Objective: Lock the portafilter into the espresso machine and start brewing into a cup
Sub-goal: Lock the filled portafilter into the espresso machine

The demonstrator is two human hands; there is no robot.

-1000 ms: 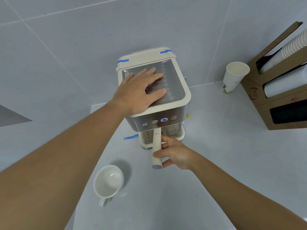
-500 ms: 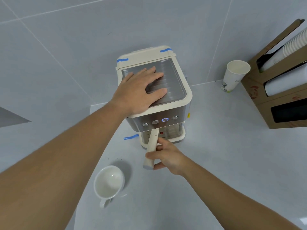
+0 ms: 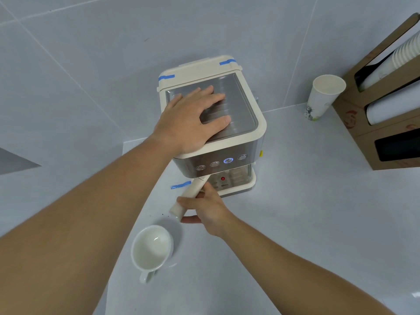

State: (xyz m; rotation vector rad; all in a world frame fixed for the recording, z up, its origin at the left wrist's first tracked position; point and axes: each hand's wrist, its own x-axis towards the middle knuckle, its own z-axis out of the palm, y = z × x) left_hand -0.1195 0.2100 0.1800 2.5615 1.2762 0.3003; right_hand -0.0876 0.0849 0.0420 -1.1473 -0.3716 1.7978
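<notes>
Right hand [image 3: 208, 210] grip wrapped on portafilter handle [image 3: 188, 197], angled left under espresso machine [image 3: 218, 133]; lock looks unfinished. Left hand [image 3: 191, 119] flat on top, holding nothing. Ceramic cup [image 3: 151, 248] on bench, not under spout.

- Wall [image 3: 91, 53]: large pale grey tiles with thin grout lines, even diffuse lighting, no hard shadows.
- Counter [image 3: 306, 223]: pale grey, smooth, a few dark specks just left of the grip.
- Cardboard cup dispenser [image 3: 386, 123]: far right of the grip, against the wall.
- Paper cup [image 3: 322, 96]: upright, just beside the dispenser.
</notes>
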